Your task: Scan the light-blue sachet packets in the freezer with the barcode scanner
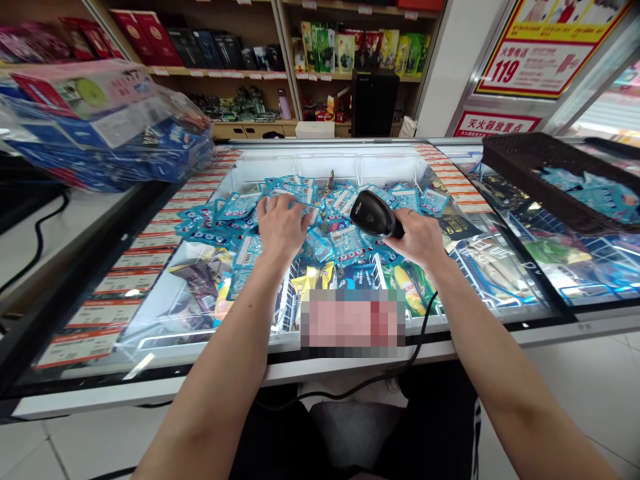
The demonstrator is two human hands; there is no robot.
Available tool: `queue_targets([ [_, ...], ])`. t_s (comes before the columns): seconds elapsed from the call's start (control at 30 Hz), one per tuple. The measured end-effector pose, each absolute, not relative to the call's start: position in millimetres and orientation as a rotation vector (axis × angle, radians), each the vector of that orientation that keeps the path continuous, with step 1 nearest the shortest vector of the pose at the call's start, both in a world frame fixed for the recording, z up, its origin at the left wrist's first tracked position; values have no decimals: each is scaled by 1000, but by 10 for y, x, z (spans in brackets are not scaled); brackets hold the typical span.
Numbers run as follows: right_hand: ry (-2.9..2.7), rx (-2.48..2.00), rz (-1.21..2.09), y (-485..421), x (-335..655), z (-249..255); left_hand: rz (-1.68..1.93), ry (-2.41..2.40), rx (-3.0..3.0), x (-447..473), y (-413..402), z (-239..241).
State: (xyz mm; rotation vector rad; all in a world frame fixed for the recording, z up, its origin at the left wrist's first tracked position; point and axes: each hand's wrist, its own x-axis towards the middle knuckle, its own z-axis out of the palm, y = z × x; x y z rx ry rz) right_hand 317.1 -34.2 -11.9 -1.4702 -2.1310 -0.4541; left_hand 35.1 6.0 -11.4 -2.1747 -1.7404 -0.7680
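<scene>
My right hand (419, 235) is wrapped around the handle of a black barcode scanner (373, 213). The scanner's head points left, above a pile of small blue packets (347, 245). My left hand (281, 223) lies palm down on the left part of the pile, fingers spread and touching packets. Its palm hides whatever is directly beneath it. Many packets show printed barcodes and overlap loosely on the glass top (165, 300) of a chest freezer. From the scanner's grip a black cable (425, 327) runs down past the freezer's front edge.
Plastic-wrapped boxes (100, 127) are stacked at the left. On the right, a dark brown basket (530, 177) holds more blue packets. Price labels (125, 280) line the glass. Shelves of goods (225, 72) and a black box (375, 103) stand behind.
</scene>
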Motion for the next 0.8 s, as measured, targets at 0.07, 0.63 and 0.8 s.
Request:
queue_targets([
  [0.07, -2130, -1479, -458, -344, 3170, -116, -737, -1743, -2267, 419, 40, -89],
  [0.63, -2148, -1480, -435, -332, 3175, -131, -410, -1803, -2835, 533, -11, -132],
  [0.8, -2131, -1484, -454, -348, 3172, -120, -746, -1827, -2985, 436, 9, -97],
])
